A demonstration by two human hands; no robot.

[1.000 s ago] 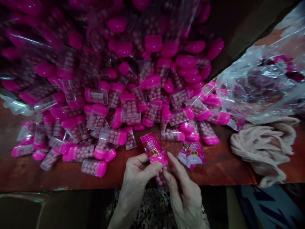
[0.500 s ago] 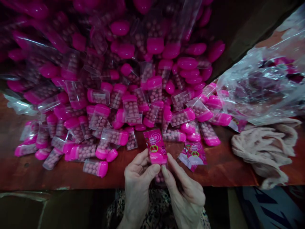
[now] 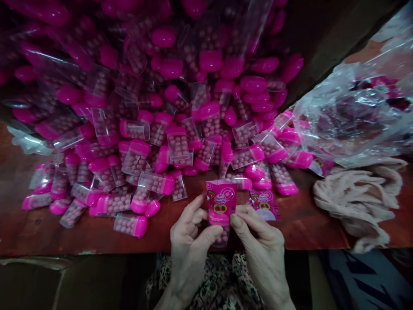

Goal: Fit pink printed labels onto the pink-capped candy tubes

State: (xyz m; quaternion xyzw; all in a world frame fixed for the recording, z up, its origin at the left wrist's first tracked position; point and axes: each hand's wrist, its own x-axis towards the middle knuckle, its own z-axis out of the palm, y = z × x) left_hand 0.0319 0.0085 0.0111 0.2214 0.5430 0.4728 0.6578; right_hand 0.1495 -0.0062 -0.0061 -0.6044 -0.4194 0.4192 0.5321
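Note:
A small clear container of pink candy balls (image 3: 221,237) is upright between my hands at the table's front edge. Over its upper part sits a printed magenta sleeve label (image 3: 221,200), which stands up above the container. My left hand (image 3: 190,245) grips the container from the left, thumb across its front. On the other side, the thumb and fingers of my right hand (image 3: 261,241) pinch the sleeve's lower right edge. Loose flat sleeve labels (image 3: 265,202) lie just beyond my right hand, which partly covers them.
A large heap of pink-capped candy containers (image 3: 177,144) covers the back and left of the red-brown table (image 3: 297,230). To the right lie a crumpled beige cloth (image 3: 358,198) and a clear plastic bag (image 3: 342,116) with magenta pieces in it.
The sleeve and container have shifted slightly right, and the sleeve now looks wider and faces me more squarely. My right hand has moved right, from the container's front to the sleeve's edge.

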